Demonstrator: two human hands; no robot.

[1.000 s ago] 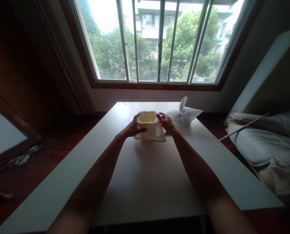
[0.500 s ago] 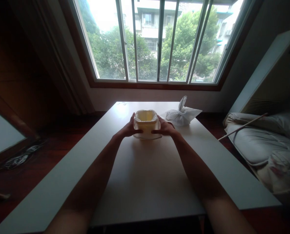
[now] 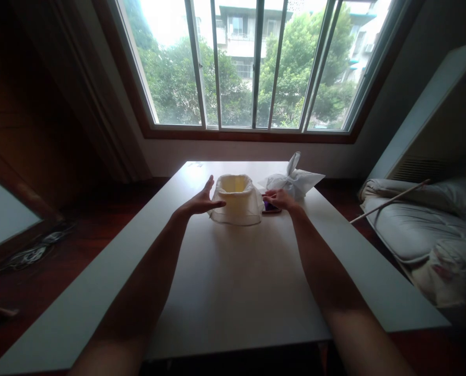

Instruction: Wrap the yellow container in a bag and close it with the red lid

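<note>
Yellow container (image 3: 233, 185), draped with a white liner bag (image 3: 239, 211), is placed on the table (image 3: 233, 292). To the container's left, the left hand (image 3: 200, 202) is spread; to its right, a purple object (image 3: 269, 206) is partly covered by the curled right hand (image 3: 281, 198), whose grip cannot be told.

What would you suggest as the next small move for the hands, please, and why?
I would probably have the right hand close gently on the small purple item: its fingers are right at it, though I cannot tell whether they hold it. The left hand is spread open beside the lined yellow container, which stands upright with its mouth open.
</note>
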